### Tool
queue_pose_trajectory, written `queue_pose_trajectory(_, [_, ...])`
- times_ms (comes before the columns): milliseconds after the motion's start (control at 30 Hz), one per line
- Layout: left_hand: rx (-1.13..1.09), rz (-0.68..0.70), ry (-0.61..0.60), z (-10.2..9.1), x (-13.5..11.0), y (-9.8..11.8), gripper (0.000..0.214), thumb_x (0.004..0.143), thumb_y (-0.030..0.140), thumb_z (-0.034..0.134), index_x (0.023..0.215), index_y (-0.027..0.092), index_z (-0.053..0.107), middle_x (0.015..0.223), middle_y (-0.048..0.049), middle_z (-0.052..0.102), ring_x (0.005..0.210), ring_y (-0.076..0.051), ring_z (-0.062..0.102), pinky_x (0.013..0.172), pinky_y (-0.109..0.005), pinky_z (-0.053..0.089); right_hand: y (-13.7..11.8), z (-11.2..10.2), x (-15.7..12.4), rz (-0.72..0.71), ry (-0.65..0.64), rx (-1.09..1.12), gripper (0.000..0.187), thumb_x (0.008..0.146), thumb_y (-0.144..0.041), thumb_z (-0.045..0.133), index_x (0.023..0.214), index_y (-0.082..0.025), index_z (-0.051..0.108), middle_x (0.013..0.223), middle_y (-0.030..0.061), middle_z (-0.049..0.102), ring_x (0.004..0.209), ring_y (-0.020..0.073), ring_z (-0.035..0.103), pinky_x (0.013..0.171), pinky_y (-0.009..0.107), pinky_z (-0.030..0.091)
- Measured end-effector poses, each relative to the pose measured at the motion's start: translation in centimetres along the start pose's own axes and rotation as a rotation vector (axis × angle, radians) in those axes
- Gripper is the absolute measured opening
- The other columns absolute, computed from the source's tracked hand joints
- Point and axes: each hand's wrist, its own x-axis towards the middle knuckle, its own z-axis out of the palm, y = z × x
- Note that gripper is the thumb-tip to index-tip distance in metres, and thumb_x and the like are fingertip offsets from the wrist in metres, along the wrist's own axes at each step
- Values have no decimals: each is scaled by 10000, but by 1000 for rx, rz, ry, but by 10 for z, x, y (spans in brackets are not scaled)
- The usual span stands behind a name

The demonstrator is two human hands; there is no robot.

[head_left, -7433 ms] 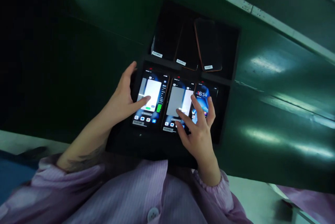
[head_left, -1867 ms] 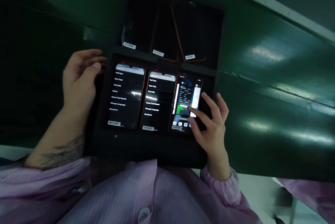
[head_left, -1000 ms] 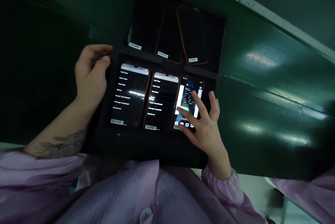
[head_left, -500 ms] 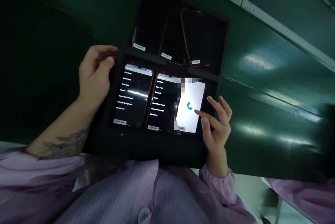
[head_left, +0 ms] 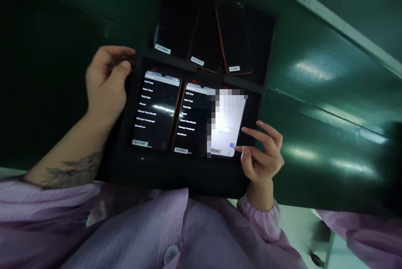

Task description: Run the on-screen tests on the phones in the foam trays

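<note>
A black foam tray [head_left: 176,173] lies on a green belt in front of me. Its near row holds three lit phones. The left phone [head_left: 157,109] and the middle phone [head_left: 191,120] show a black menu with white text. On the right phone [head_left: 228,124] there is a bright white screen. My left hand [head_left: 105,86] is curled over the tray's left rim near its far corner. My right hand [head_left: 262,158] sits at the right phone's lower right corner, fingers apart, thumb tip touching the screen's edge. Three dark phones [head_left: 234,38] lie in the far row.
The green conveyor belt [head_left: 314,105] runs left to right under the tray, with a pale rail [head_left: 329,21] along its far side. Another person's purple sleeve [head_left: 370,239] shows at the lower right. My purple coat fills the bottom of the view.
The right phone went from an app-switcher view to a white loading screen, then a white page. My right hand slid down to its lower right corner. My left hand stays on the tray rim.
</note>
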Motion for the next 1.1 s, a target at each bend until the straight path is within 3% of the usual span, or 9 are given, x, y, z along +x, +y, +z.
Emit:
queue_pose_trajectory(133, [-3,11,-3,0,-1,-1,320,811,101,591,1097,117,734,1076,-50,726,1180,-207,686,1268,-561,489,3,-3,-2,-13,11,9,324,937,-144,610,683,-262,773,1027,20,827,1150,300,755,851,472,661])
queue_pose_trajectory(400, [-19,-1,4,1,-1,-2,318,803,109,600,1093,128,729,1072,-59,729,1132,-217,698,1266,-563,492,3,-1,-3,-16,-96,42,289,908,-99,631,745,-244,819,1162,43,817,1210,306,723,934,490,642])
queue_pose_trajectory(633, [-2,22,-15,-1,0,-4,295,828,174,625,1104,137,722,1090,-45,728,1135,-208,696,1254,-547,511,-2,-4,-3,34,-11,93,330,929,-114,599,848,-303,856,1138,9,807,1180,300,726,943,507,629])
queue_pose_trajectory(900, [-7,-13,-5,2,-1,4,325,821,23,555,1098,102,705,1066,-54,692,1188,-226,692,1300,-628,429,-15,3,2,22,-115,130,296,901,-91,620,763,-255,824,1147,38,817,1156,299,731,888,479,651])
queue_pose_trajectory(1100, [-13,18,-10,1,0,-2,310,812,117,596,1098,113,717,1052,-34,663,1300,-261,652,1328,-654,368,-11,4,-3,55,-98,129,292,882,-70,627,800,-255,838,1157,37,815,1167,305,725,905,490,645])
